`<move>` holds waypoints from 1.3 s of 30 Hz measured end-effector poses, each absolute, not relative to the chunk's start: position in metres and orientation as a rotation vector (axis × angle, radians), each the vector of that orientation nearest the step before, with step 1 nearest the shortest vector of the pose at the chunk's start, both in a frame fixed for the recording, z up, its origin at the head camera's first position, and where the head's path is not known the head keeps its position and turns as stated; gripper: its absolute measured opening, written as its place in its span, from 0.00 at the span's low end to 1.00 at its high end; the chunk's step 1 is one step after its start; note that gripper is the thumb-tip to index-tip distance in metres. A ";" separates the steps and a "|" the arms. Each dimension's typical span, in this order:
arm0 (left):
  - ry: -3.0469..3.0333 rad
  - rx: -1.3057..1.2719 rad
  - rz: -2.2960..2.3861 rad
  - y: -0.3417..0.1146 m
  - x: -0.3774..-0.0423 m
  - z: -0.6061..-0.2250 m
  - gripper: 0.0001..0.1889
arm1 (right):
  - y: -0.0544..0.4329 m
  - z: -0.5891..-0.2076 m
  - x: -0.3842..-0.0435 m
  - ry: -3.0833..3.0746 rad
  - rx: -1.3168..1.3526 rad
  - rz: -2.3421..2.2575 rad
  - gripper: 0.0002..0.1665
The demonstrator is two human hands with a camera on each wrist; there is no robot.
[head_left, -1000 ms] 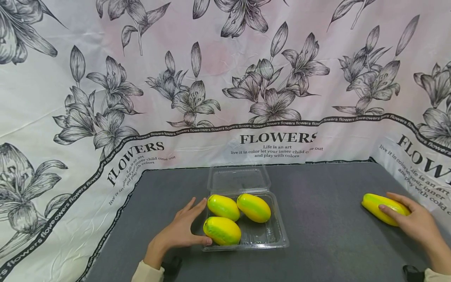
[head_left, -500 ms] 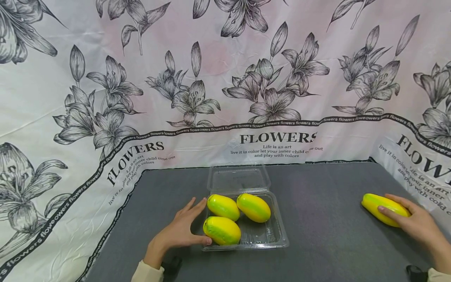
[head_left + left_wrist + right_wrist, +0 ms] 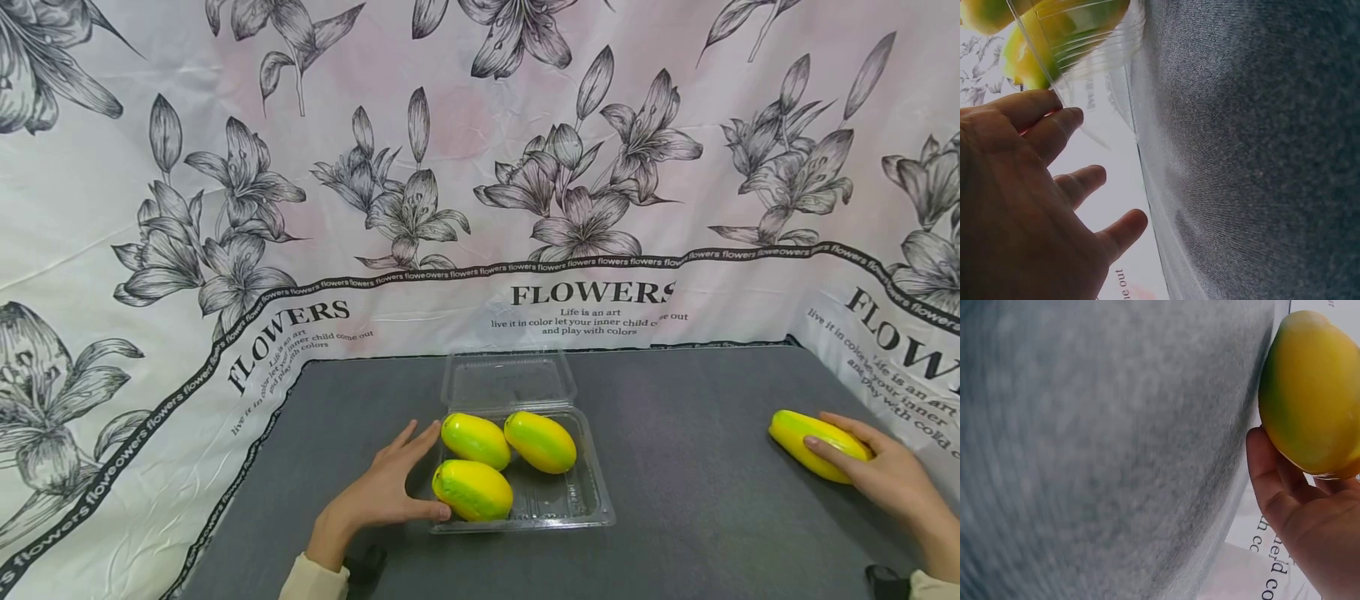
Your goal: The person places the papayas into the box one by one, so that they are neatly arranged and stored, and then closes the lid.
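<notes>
At the right of the head view, my right hand (image 3: pixel 892 475) grips a yellow-green mango (image 3: pixel 806 437) between thumb and fingers, low over the table. The right wrist view shows this mango (image 3: pixel 1310 394) large, with fingers against its underside. A clear plastic clamshell box (image 3: pixel 606 508) stands mid-table with its lid (image 3: pixel 510 379) folded back. Inside it lie three similar mangoes: one at back left (image 3: pixel 475 442), one at back right (image 3: pixel 542 442), one at front left (image 3: pixel 472 492). My left hand (image 3: pixel 375 492) spreads its fingers along the box's left side, thumb at the front left corner.
A dark grey cloth covers the table (image 3: pixel 697 467). Behind it and at both sides hangs a white curtain (image 3: pixel 450 208) printed with lilies and lettering. The front right part of the box shows bare plastic beside the mangoes.
My right hand has shifted very slightly around the mango, which stays almost in the same place. The left hand, the box and the three mangoes in it hold still.
</notes>
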State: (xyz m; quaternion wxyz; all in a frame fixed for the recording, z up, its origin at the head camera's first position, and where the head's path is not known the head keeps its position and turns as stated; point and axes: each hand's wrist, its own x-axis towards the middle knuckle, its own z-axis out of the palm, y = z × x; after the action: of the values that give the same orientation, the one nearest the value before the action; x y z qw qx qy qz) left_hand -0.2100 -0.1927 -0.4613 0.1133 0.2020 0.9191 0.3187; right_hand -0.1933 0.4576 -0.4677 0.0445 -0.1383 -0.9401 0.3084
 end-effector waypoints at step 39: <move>2.703 0.602 0.939 -0.191 -0.209 -0.460 0.60 | 0.312 -0.421 -0.217 -2.659 0.210 1.227 0.37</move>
State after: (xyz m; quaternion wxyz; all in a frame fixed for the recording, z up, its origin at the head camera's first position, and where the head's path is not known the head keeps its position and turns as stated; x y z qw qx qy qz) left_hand -0.2093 -0.1914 -0.4603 0.1086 0.2047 0.9189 0.3193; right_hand -0.2169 0.3125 -0.4212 0.1029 0.0711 -0.9009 0.4156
